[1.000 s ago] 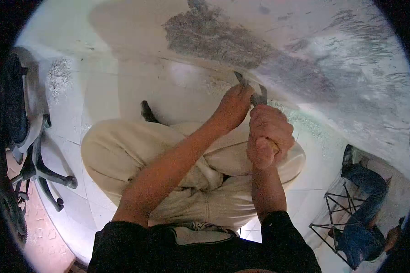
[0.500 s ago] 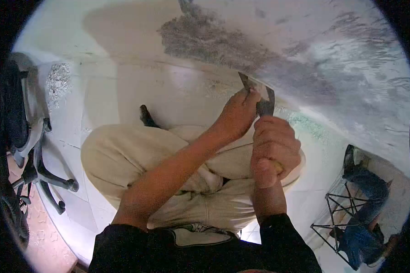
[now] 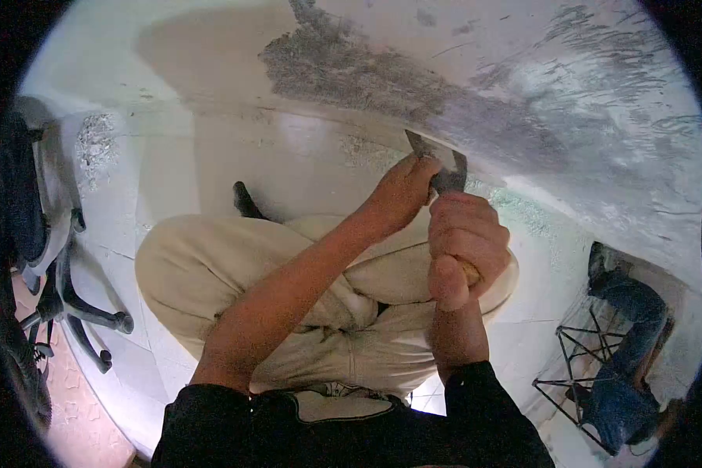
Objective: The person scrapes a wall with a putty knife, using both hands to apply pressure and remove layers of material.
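Note:
A putty knife (image 3: 448, 166) with a wide metal blade is held up against the foot of the wall (image 3: 507, 129). My right hand (image 3: 468, 248) is closed around its handle, and the yellowish butt shows beside the thumb. Near the blade's left side, my left hand (image 3: 405, 189) grips the metal with its fingers bent; part of their hold is hidden. The blade's edge meets the wall close to the floor, below a rough grey patch (image 3: 359, 72) where the white coating is gone.
White flakes lie on the floor (image 3: 164, 327) at the left and along the wall base. An office chair (image 3: 58, 288) stands at the left. At the right, another person in jeans (image 3: 632, 343) sits by a black folding-frame stool (image 3: 577, 382). My crossed legs (image 3: 203, 265) fill the middle.
Both hands and the putty knife have shifted slightly left in view, the right hand a little upward. The grip of both hands looks the same.

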The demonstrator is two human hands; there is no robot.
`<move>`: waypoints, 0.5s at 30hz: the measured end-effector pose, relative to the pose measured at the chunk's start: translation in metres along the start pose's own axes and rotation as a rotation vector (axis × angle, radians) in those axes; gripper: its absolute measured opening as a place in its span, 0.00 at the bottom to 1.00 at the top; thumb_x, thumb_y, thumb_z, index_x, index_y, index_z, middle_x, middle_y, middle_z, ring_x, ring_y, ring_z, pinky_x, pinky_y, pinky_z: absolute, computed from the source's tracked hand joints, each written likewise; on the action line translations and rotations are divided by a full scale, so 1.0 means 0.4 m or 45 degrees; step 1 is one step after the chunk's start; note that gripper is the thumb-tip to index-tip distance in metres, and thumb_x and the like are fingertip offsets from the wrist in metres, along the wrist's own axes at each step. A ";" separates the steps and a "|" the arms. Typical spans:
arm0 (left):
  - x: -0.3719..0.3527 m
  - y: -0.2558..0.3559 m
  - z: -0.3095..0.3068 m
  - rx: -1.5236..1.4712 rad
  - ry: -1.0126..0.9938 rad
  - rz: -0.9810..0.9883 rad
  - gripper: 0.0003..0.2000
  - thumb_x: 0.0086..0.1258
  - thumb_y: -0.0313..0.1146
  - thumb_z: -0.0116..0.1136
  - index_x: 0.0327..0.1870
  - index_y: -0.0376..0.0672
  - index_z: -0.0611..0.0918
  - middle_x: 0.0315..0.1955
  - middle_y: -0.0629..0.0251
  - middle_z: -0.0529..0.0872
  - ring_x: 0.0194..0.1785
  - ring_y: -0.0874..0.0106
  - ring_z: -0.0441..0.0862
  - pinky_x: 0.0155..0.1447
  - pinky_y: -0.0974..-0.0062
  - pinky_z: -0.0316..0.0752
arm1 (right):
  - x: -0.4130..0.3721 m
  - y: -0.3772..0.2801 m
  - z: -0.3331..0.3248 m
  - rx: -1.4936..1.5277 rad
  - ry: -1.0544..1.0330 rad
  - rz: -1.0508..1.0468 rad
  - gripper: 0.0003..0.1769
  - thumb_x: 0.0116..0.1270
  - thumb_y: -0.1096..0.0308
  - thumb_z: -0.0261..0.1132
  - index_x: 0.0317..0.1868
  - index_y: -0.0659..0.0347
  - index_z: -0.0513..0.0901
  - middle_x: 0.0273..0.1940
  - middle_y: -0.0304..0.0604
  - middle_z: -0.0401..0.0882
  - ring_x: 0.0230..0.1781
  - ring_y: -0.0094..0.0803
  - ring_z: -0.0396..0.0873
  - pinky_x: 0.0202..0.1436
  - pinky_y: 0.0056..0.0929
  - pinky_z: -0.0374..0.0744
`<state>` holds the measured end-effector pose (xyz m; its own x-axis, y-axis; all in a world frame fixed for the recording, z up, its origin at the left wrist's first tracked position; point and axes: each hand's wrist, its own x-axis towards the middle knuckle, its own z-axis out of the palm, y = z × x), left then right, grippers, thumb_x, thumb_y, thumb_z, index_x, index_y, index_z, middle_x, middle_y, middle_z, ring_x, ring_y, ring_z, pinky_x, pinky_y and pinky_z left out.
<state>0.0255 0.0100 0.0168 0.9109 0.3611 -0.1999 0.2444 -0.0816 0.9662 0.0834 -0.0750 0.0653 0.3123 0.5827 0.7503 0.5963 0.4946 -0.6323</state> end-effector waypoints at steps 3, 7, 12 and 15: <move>0.001 0.002 -0.001 0.033 0.025 0.040 0.16 0.66 0.27 0.48 0.54 0.37 0.73 0.54 0.49 0.75 0.58 0.53 0.71 0.63 0.63 0.64 | 0.000 -0.020 -0.002 -0.041 0.033 0.028 0.24 0.60 0.58 0.57 0.11 0.63 0.68 0.10 0.39 0.61 0.09 0.33 0.63 0.18 0.29 0.66; 0.030 -0.072 0.011 0.044 -0.023 0.022 0.16 0.66 0.27 0.49 0.55 0.39 0.73 0.54 0.48 0.75 0.59 0.52 0.70 0.64 0.62 0.65 | -0.034 0.034 0.008 -0.109 0.022 0.261 0.25 0.59 0.55 0.58 0.10 0.62 0.68 0.10 0.38 0.63 0.12 0.34 0.67 0.24 0.31 0.71; -0.007 0.046 -0.022 0.208 -0.038 0.050 0.15 0.68 0.28 0.48 0.55 0.38 0.72 0.53 0.48 0.74 0.56 0.51 0.71 0.62 0.61 0.66 | 0.010 -0.036 -0.003 -0.132 -0.015 0.015 0.21 0.55 0.58 0.58 0.10 0.62 0.67 0.11 0.40 0.65 0.11 0.35 0.67 0.24 0.32 0.72; 0.008 0.010 -0.001 -0.213 0.095 -0.074 0.14 0.69 0.29 0.45 0.54 0.38 0.72 0.51 0.48 0.75 0.56 0.54 0.72 0.62 0.63 0.66 | -0.006 -0.002 0.007 -0.063 -0.029 0.082 0.23 0.57 0.59 0.58 0.09 0.62 0.67 0.10 0.41 0.63 0.12 0.35 0.68 0.26 0.34 0.76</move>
<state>0.0291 0.0111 0.0201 0.8680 0.4293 -0.2497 0.2316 0.0949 0.9682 0.0801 -0.0750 0.0634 0.3348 0.6272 0.7033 0.6115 0.4232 -0.6685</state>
